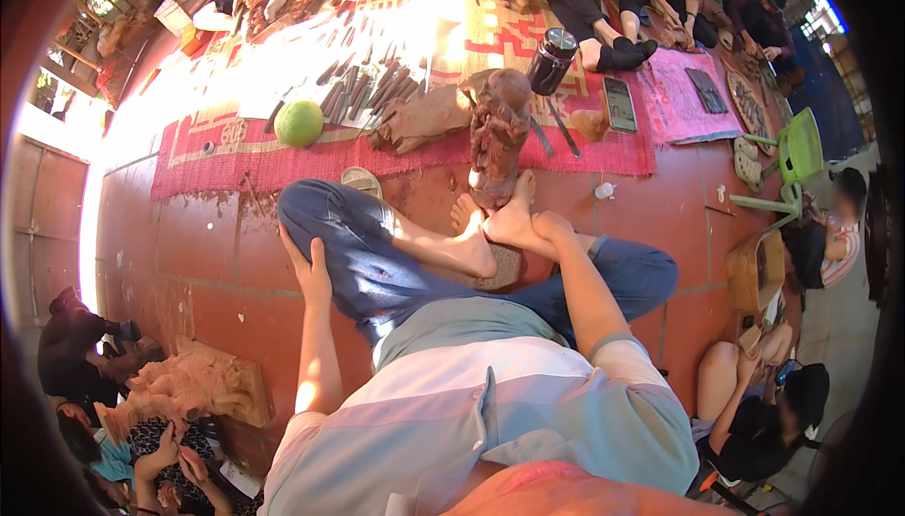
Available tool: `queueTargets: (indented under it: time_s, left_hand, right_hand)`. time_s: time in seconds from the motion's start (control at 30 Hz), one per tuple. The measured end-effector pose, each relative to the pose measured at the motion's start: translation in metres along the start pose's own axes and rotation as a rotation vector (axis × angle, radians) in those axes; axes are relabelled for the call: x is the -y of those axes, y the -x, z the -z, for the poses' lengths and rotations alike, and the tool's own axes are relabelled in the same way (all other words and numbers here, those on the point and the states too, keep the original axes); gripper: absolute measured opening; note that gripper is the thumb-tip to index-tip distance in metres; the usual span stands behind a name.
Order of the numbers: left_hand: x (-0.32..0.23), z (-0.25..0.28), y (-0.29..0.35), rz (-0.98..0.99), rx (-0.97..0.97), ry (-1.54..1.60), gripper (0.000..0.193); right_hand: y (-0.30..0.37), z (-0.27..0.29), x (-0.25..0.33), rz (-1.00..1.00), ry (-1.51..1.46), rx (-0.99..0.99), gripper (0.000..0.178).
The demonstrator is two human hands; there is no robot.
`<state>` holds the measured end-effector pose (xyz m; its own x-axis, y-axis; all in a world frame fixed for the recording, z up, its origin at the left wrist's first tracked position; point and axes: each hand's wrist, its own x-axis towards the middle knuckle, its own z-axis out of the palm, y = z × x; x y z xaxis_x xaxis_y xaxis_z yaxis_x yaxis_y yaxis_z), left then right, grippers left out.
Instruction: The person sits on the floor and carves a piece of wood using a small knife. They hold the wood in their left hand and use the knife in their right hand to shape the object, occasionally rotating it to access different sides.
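Note:
My left hand rests against the side of my bent left knee, thumb and fingers apart, holding nothing. My right hand lies at my right ankle beside my bare foot; its fingers are mostly hidden, so its grip is unclear. A reddish-brown carved wood piece stands in front of my feet, its lower end close to my toes. Left of it, a rough lighter wood chunk lies on the red patterned mat. Many carving chisels are spread beyond, partly washed out by sunlight.
A green round fruit, a dark lidded jar and a phone are on the mat. A green chair stands right. Other people sit around; a large carved wood block is at lower left.

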<state>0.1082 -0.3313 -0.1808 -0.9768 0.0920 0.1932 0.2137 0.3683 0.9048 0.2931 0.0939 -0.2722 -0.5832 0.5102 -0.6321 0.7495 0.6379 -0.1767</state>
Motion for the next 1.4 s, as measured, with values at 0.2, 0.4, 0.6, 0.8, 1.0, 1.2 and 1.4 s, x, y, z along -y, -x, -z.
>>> queueTargets:
  time_s: [0.2,0.4,0.6,0.8,1.0,1.2,1.4]
  left_hand:
    - [0.025,0.013,0.039,0.306,-0.031,0.516,0.06]
    - [0.088,0.044,0.068,0.719,0.354,0.628,0.052]
    - [0.076,0.022,0.11,0.964,0.684,0.576,0.05]
    - [0.051,0.005,0.094,0.949,0.881,0.475,0.049]
    - [0.026,-0.035,0.082,0.808,1.078,0.255,0.048]
    - [0.051,-0.095,0.054,0.262,0.756,-0.092,0.051]
    - [0.058,-0.122,-0.052,-0.281,0.316,-0.701,0.05]
  right_hand:
    - [0.03,-0.028,-0.013,0.096,0.155,-0.027,0.043]
    - [0.063,-0.044,0.008,0.258,0.201,0.032,0.041]
    - [0.074,-0.027,0.035,0.198,0.074,-0.017,0.044]
    - [0.062,-0.029,0.049,0.234,0.152,0.091,0.045]
    - [0.079,-0.008,0.057,0.321,0.361,0.154,0.037]
    - [0.068,-0.03,0.042,0.24,0.295,0.168,0.038]
    - [0.077,-0.041,0.034,0.119,0.203,0.169,0.038]
